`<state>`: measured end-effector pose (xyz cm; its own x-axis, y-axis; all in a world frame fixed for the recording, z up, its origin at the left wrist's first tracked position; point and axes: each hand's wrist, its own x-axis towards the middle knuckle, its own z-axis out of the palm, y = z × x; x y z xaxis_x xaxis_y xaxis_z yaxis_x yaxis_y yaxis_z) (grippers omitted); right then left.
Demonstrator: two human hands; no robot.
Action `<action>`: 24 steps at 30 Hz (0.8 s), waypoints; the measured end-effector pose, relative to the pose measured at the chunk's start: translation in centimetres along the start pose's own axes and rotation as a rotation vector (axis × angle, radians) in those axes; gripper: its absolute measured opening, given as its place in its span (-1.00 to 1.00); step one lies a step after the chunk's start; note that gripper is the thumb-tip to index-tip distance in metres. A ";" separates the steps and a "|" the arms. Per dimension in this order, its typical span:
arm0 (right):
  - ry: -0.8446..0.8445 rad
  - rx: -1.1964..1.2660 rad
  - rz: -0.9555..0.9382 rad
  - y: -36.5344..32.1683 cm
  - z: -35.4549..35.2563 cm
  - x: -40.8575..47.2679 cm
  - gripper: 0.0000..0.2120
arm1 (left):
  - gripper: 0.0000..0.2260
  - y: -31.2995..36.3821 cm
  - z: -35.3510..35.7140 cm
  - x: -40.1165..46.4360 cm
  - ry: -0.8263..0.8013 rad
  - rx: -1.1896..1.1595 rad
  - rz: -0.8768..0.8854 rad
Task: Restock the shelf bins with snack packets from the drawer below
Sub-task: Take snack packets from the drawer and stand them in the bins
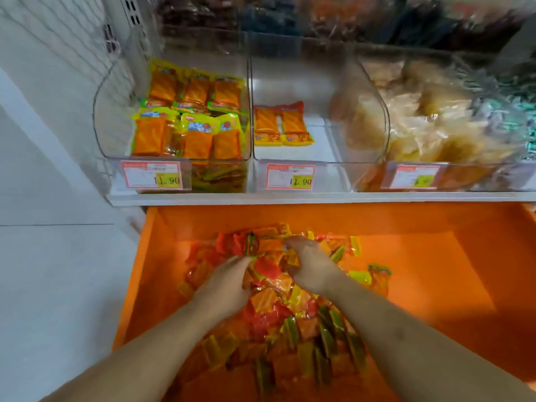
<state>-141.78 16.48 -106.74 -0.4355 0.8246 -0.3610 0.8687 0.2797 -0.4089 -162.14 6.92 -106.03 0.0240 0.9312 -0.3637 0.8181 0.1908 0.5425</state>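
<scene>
An open orange drawer below the shelf holds a loose pile of snack packets in orange, red and yellow-green wrappers. Both my hands are down in the pile. My left hand lies on the packets with its fingers reaching into them. My right hand has its fingers curled round some packets at the top of the pile. On the shelf, the left clear bin is stacked with orange packets. The middle bin holds just two orange packets.
A third clear bin at the right is full of pale yellow packets. Price tags hang on the bin fronts. The white shelf edge juts over the drawer's back. A white wall and floor lie to the left.
</scene>
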 end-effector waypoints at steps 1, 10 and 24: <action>0.005 -0.013 -0.015 0.2 0.9 1.5 -0.50 | -0.52 -0.1 0.5 0.8 0.002 -0.027 -0.007; 0.170 -0.093 -0.050 2.5 4.5 5.3 -0.53 | -0.58 -2.0 4.0 3.4 0.158 -0.162 -0.091; 0.171 -0.072 -0.574 0.7 1.0 -2.0 -0.70 | -0.75 -0.7 1.2 1.7 -0.155 -0.802 -0.360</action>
<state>-140.51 14.51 -107.14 -0.8008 0.5974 0.0426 0.5223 0.7314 -0.4385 -162.03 8.02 -107.94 -0.0320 0.7317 -0.6809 0.1445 0.6775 0.7212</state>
